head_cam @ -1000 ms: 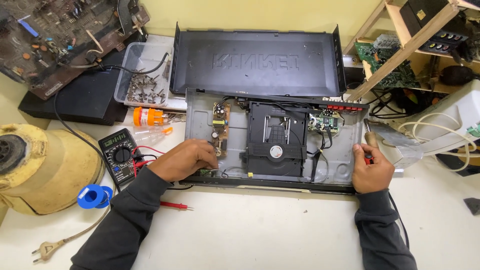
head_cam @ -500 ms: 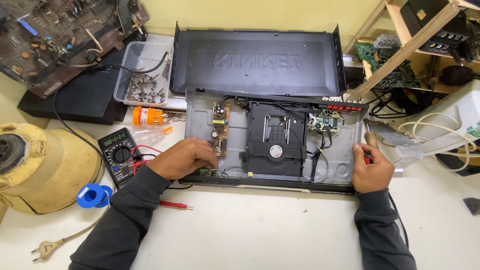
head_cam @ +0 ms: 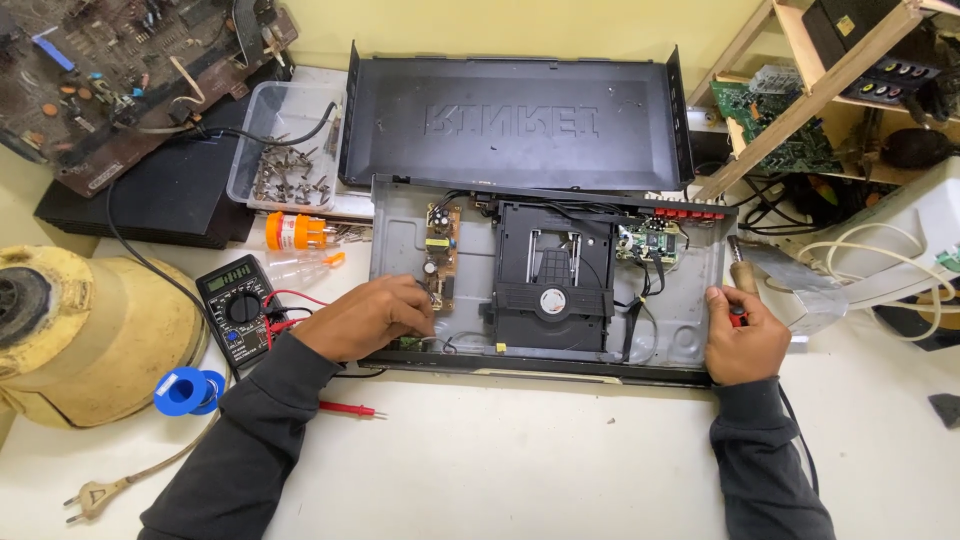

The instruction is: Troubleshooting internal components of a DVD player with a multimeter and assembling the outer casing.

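Note:
An opened disc player chassis [head_cam: 690,330] lies on the white table, with a black disc drive [head_cam: 553,290] in its middle and a brown power board [head_cam: 440,255] at its left. My left hand [head_cam: 365,318] rests inside the chassis at the front left corner, fingers curled down beside the power board. My right hand [head_cam: 745,340] sits on the chassis's front right corner and grips a soldering iron [head_cam: 738,282] with a wooden handle, pointing up and away. The black top cover [head_cam: 515,120] stands propped behind the chassis.
A black multimeter [head_cam: 238,312] with red leads lies left of the chassis, with a blue solder spool [head_cam: 185,390] and a red probe [head_cam: 350,408] nearby. A clear box of screws [head_cam: 285,160], an orange bottle [head_cam: 295,232], a yellow domed housing [head_cam: 90,330] and a wooden shelf [head_cam: 830,70] surround the work.

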